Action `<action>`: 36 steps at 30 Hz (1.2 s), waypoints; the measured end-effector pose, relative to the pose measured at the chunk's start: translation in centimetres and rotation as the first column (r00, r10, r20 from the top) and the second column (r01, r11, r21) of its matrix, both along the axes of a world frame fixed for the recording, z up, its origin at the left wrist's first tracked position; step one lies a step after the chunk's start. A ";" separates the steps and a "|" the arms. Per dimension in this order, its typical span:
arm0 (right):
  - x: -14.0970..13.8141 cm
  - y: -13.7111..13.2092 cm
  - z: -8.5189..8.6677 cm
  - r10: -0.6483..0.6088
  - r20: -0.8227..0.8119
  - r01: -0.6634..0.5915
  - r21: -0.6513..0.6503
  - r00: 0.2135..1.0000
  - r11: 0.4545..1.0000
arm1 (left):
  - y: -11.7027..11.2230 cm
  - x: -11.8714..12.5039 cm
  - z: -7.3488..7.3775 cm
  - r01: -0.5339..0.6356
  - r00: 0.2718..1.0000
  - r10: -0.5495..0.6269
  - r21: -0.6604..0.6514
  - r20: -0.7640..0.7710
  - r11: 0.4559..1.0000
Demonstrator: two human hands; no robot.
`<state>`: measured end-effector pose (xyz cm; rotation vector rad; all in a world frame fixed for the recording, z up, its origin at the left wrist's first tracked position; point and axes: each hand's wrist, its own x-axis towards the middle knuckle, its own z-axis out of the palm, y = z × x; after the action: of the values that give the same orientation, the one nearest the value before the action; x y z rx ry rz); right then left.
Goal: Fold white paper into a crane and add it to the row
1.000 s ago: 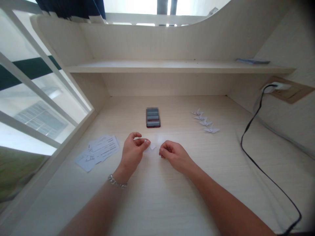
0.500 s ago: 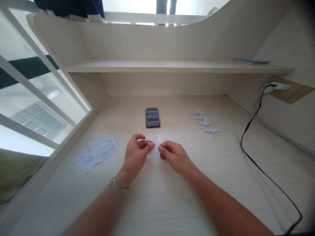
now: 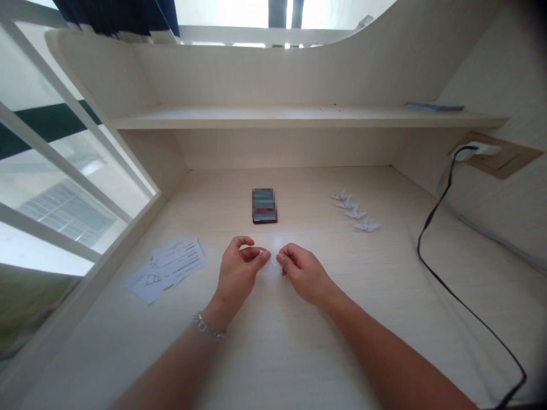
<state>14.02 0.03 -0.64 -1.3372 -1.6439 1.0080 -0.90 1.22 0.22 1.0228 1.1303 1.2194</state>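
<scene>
Between my two hands is a small piece of white paper [image 3: 273, 261], mostly covered by fingers, so its folds cannot be made out. My left hand [image 3: 241, 266], with a bracelet on the wrist, pinches its left side between thumb and fingers. On the other side, the thumb and index finger of my right hand [image 3: 304, 270] close on the paper's right edge. Several folded white paper cranes [image 3: 366, 226] stand in a slanting row on the desk, beyond my right hand. Loose printed paper sheets [image 3: 177, 263] lie overlapping to the left of my left hand.
A dark phone-like object [image 3: 264, 206], its surface blurred out, lies beyond my hands. A black cable [image 3: 444, 291] runs from a wall socket [image 3: 498, 155] down the desk's right side. Above the back of the desk is a shelf [image 3: 299, 122]; white rails [image 3: 64, 154] border the left.
My fingers have shifted slightly on the paper, and a little more of it shows between them. The view has moved slightly; the cranes, sheets and dark object stay in place.
</scene>
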 end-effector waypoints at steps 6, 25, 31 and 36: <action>-0.2 0.3 -0.8 0.014 -0.137 -0.024 -0.068 0.990 0.997 | 0.0 0.1 0.0 -0.020 1.000 0.020 0.019 0.012 1.000; 0.0 0.1 -0.2 0.004 -0.077 -0.004 -0.002 0.997 1.000 | 0.4 -0.3 -0.7 0.110 0.993 -0.113 -0.076 -0.031 0.991; -0.1 0.0 0.3 0.045 -0.049 -0.047 -0.040 0.998 0.998 | 0.3 -0.2 -0.4 0.180 0.942 -0.152 0.067 -0.300 0.981; -0.3 0.5 -0.4 -0.022 -0.175 -0.005 -0.153 0.984 0.988 | -0.2 0.6 -0.4 0.197 0.956 -0.194 -0.010 -0.219 0.980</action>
<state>13.72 0.50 -1.03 -1.3114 -1.4514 1.2323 -0.33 1.04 -0.14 1.2703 1.1599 0.9737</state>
